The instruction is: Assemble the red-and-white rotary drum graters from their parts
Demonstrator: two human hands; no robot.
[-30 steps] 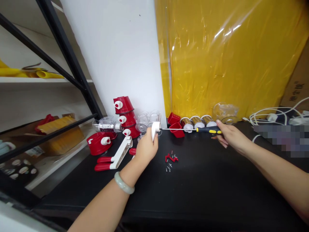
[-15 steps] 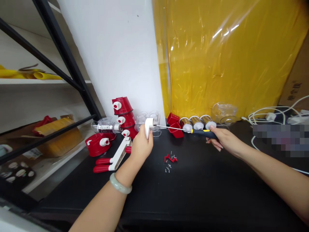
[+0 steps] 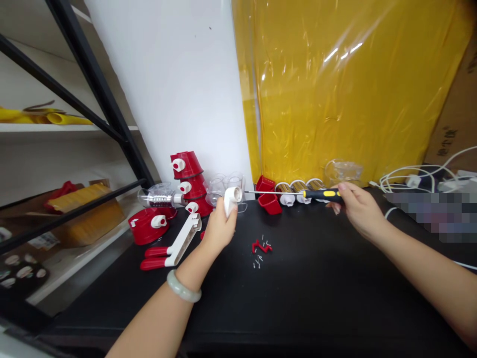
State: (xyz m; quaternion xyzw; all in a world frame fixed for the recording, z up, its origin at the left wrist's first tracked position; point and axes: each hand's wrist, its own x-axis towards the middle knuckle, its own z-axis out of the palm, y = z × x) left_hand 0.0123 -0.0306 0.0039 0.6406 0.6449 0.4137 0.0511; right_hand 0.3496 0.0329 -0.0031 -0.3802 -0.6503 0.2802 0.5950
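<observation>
black counter [image 3: 316, 288]; left hand [image 3: 219, 228] grasps white plastic tubular part [image 3: 233, 195]; right hand [image 3: 360, 211], three o'clock, clutches black-and-yellow screwdriver [image 3: 315, 194], just withdrawn, turning nothing.

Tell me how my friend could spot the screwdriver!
Start at the black table, then find the person's right hand above it. That hand holds the screwdriver, its thin metal shaft pointing toward the left hand. Unlike the three stubby drums behind it, it's long and thin, with a dark handle marked yellow.
</observation>
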